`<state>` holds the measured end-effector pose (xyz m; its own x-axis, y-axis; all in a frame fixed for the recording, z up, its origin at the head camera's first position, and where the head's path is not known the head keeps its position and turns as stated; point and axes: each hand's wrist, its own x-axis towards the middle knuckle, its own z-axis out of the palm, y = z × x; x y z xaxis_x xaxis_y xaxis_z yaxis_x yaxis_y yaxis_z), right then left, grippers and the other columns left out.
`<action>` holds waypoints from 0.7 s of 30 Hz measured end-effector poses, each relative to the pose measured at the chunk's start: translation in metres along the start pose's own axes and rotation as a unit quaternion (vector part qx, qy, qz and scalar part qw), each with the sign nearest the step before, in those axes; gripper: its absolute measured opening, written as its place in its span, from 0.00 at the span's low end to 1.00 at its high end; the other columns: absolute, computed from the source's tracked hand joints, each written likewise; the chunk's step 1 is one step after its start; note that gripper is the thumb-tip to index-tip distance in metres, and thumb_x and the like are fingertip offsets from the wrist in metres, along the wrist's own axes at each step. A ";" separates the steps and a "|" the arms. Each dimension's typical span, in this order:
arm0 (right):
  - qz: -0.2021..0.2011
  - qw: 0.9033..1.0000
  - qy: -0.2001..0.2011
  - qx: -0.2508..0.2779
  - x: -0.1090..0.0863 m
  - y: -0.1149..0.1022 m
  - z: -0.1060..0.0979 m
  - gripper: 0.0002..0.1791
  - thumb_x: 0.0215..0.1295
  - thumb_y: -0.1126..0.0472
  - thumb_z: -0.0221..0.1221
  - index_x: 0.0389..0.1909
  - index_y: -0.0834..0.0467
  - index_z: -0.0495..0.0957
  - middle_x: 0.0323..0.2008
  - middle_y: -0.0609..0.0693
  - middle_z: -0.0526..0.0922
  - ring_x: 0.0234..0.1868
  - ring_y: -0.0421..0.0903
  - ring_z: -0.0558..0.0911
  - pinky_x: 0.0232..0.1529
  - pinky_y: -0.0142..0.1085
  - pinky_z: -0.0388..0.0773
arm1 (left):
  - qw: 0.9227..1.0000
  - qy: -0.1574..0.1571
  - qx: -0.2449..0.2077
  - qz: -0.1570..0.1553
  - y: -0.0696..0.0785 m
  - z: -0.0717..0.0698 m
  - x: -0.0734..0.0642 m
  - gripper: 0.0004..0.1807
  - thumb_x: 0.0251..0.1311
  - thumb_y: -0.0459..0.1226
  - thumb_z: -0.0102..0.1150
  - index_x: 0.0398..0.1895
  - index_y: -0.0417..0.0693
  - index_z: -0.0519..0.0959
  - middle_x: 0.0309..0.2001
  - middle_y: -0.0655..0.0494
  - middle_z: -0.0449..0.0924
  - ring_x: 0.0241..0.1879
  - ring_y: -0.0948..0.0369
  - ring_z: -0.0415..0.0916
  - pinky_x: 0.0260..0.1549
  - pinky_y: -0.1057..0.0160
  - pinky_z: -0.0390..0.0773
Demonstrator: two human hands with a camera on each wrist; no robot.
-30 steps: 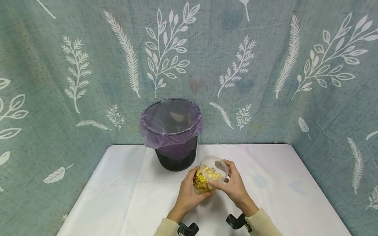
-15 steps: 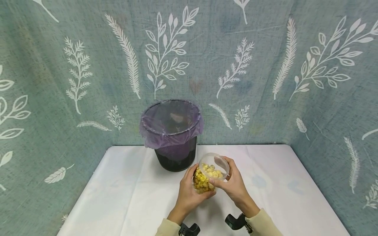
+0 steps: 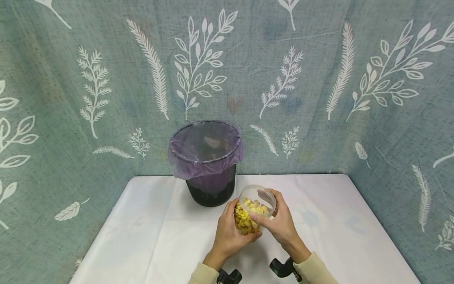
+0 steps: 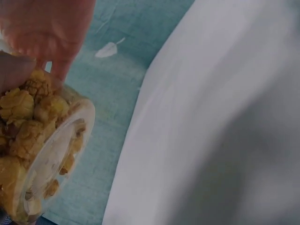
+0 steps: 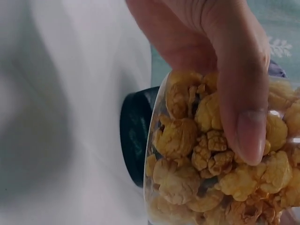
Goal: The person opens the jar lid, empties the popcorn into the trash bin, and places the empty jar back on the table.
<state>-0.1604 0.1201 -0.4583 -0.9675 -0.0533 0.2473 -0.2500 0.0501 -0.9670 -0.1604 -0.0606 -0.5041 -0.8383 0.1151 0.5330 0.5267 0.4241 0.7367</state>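
Popcorn [image 3: 245, 221] in jar [image 3: 252, 192] between hands [image 3: 227, 232] [image 3: 282, 225], bin [image 3: 212, 194] behind to left, perhaps against curtain [image 3: 248, 83]

Bin [image 3: 211, 191]: black, upright; purple liner [image 3: 198, 167] folded over its rim.
Jar [image 3: 252, 210]: clear, holding yellow popcorn [image 3: 244, 221]; in front of the bin and to its right; lidded or not, cannot tell.
Left hand [image 3: 228, 232]: curled round the jar's body, in front of the bin.
Right hand [image 3: 279, 221]: grips the jar's upper end, right of the bin.
Table [image 3: 142, 236]: white, under the bin, extending either side.
Backdrop [image 3: 248, 79]: grey-green cloth, white leaf prints, behind the bin.
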 end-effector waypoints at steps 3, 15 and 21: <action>-0.010 1.000 -0.010 0.002 0.000 0.000 -0.001 0.43 0.54 0.64 0.77 0.70 0.61 0.67 0.65 0.58 0.76 0.63 0.57 0.75 0.61 0.54 0.75 | 1.000 0.001 0.003 0.001 0.000 -0.001 0.000 0.57 0.33 0.53 0.87 0.70 0.43 0.71 0.59 0.57 0.79 0.55 0.59 0.79 0.55 0.52 0.83; -0.053 0.997 -0.061 0.012 0.000 -0.002 -0.008 0.42 0.56 0.64 0.76 0.71 0.60 0.68 0.67 0.59 0.76 0.66 0.60 0.75 0.61 0.62 0.75 | 0.999 -0.015 -0.031 0.042 0.000 -0.010 0.003 0.54 0.36 0.50 0.88 0.70 0.43 0.72 0.60 0.57 0.80 0.56 0.58 0.81 0.55 0.52 0.84; -0.070 0.988 -0.137 0.034 0.002 -0.002 -0.022 0.43 0.57 0.64 0.75 0.73 0.60 0.67 0.68 0.60 0.75 0.66 0.56 0.75 0.64 0.63 0.71 | 0.993 -0.069 -0.084 0.038 0.001 -0.019 0.004 0.51 0.38 0.48 0.89 0.69 0.47 0.74 0.59 0.59 0.81 0.55 0.59 0.80 0.53 0.55 0.84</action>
<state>-0.1629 0.1416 -0.4545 -0.8748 -0.3225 0.3615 -0.3678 -0.0432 -0.9289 -0.1604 -0.0769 -0.4939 -0.8006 0.2674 0.5362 0.5953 0.2541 0.7622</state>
